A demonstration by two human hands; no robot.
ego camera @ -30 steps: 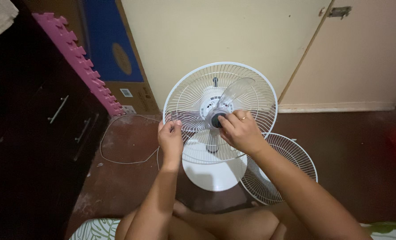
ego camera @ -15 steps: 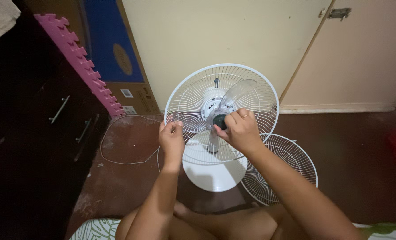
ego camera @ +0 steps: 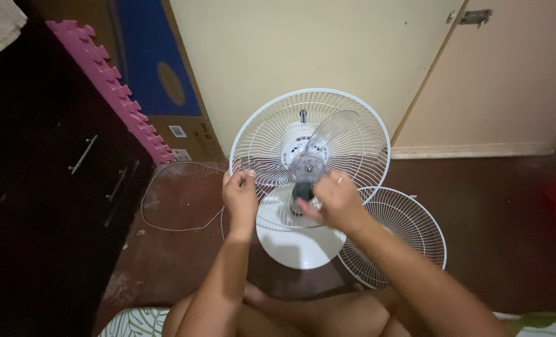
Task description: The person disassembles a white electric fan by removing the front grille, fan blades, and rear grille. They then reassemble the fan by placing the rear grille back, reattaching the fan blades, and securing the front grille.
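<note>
A white pedestal fan [ego camera: 309,134] stands on the floor in front of me with its front guard off. Its clear blade [ego camera: 331,134] is exposed against the rear wire guard [ego camera: 259,134]. My left hand [ego camera: 240,198] grips the lower left rim of that rear guard. My right hand [ego camera: 334,201] sits just below the blade hub [ego camera: 307,167] and pinches a small dark round cap [ego camera: 301,192], a little away from the hub. A ring shows on one right finger.
The loose front wire guard [ego camera: 402,240] leans beside the fan's round white base [ego camera: 299,246]. A white cord [ego camera: 165,215] loops over the reddish floor. A dark drawer cabinet [ego camera: 59,187], pink foam mat [ego camera: 112,93] and cardboard box [ego camera: 178,100] stand left; a door [ego camera: 508,81] right.
My right hand has come down and away from the hub with the dark cap in its fingers. My left hand has kept its hold on the guard rim.
</note>
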